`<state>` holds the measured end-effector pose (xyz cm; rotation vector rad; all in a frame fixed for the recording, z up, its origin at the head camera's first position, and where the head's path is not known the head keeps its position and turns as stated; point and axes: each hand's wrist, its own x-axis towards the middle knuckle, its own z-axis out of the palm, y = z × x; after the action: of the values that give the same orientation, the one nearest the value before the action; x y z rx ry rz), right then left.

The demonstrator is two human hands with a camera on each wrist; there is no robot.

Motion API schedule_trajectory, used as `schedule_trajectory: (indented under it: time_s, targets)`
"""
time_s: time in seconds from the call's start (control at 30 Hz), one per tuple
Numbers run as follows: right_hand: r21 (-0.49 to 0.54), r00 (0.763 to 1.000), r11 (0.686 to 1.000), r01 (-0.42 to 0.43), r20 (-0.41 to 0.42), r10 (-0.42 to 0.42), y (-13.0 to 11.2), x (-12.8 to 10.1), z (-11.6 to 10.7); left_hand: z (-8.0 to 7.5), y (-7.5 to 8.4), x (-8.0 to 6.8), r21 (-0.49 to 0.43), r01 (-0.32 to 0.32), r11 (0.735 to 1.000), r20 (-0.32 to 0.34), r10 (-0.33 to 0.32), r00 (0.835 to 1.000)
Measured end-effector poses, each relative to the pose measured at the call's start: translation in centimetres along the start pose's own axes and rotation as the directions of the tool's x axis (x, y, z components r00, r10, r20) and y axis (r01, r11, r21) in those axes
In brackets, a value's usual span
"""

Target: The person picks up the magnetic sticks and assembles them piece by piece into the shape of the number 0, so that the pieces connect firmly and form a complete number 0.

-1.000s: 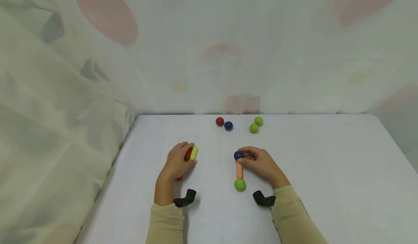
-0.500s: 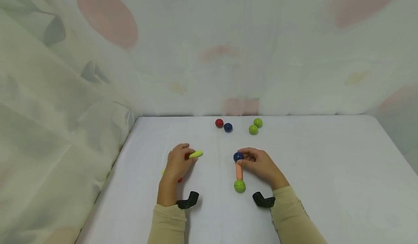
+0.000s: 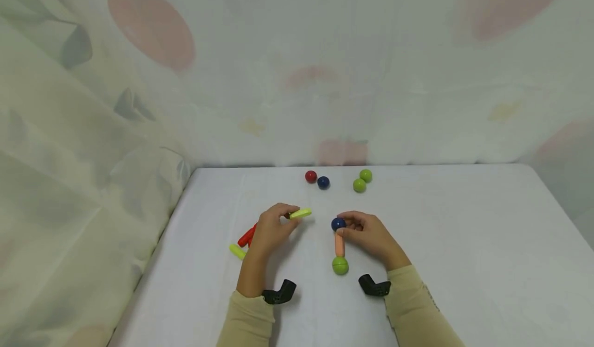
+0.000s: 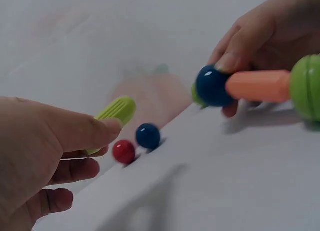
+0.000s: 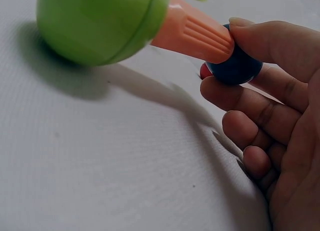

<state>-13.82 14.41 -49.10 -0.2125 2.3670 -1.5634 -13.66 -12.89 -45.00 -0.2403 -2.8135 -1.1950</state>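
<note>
My left hand (image 3: pixel 271 231) pinches a yellow-green rod (image 3: pixel 300 213) between thumb and fingertips; the rod sticks out past the fingertips toward the right, above the white table (image 3: pixel 464 244). From the left wrist, I see the thumb lying over its near end, so only the ribbed far half (image 4: pixel 116 111) shows. Its long axis runs roughly left to right, far tip pointing at the blue ball (image 3: pixel 338 224) my right hand (image 3: pixel 371 236) grips.

That ball sits under my right thumb and forefinger, fingers curled round it. It caps an orange rod (image 3: pixel 340 244) whose other end meets a green ball (image 3: pixel 340 265) resting on the table. The piece runs near to far, blue end away from me. From the right wrist, the blue ball (image 5: pixel 235 66) is half covered by the thumb, and I cannot tell whether it touches the table.

Behind my left hand lie a red rod (image 3: pixel 246 236) and another yellow-green rod (image 3: pixel 237 251), both partly hidden by the hand. At the far edge sit a red ball (image 3: pixel 311 176) touching a second blue ball (image 3: pixel 323 182), and two green balls (image 3: pixel 362 180) touching each other.
</note>
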Motion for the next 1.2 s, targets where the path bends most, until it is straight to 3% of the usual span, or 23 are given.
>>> schedule_trajectory:
  time_s: [0.17,0.47,1.2]
  targets:
    - [-0.015,1.000,1.000,0.017,-0.004,-0.017,0.0,0.0,0.0,1.5,1.1,-0.1,-0.041,0.005,0.999,0.109,-0.001,0.994]
    - [-0.011,0.998,0.998,0.060,-0.011,-0.060,0.1,-0.1,0.0,2.9,1.5,-0.1,-0.031,-0.009,0.999,0.230,0.016,0.973]
    - [-0.035,0.995,0.995,0.091,-0.025,-0.092,-0.3,-0.1,-0.4,3.0,1.5,-0.2,-0.044,0.056,0.997,0.236,-0.044,0.971]
